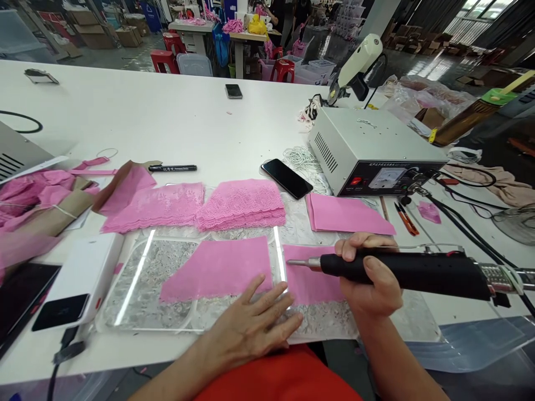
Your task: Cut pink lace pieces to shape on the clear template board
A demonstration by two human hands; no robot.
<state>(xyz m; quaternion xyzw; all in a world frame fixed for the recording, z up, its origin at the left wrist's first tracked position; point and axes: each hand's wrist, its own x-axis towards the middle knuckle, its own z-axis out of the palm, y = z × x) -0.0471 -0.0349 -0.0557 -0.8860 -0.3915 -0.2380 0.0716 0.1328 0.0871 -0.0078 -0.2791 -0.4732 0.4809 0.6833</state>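
Observation:
My right hand (371, 278) is wrapped round a black handheld tool (409, 273) with a metal tip pointing left. The tip is over a pink fabric piece (307, 287) on a clear, scuffed board (146, 301). With fingers spread, my left hand (259, 320) lies at the lower edge of another pink piece (225, 264), which has one slanted side. Behind them sit stacked pink lace pieces (242, 203), a flatter lace piece (167, 206) and folded plain pink fabric (346, 214).
A grey control box (376, 145) with cables stands at the back right, near a black phone (287, 178) and orange-handled tool (407, 220). A marker (173, 167), white power bank (83, 278) and crumpled pink fabric (33, 200) are at left.

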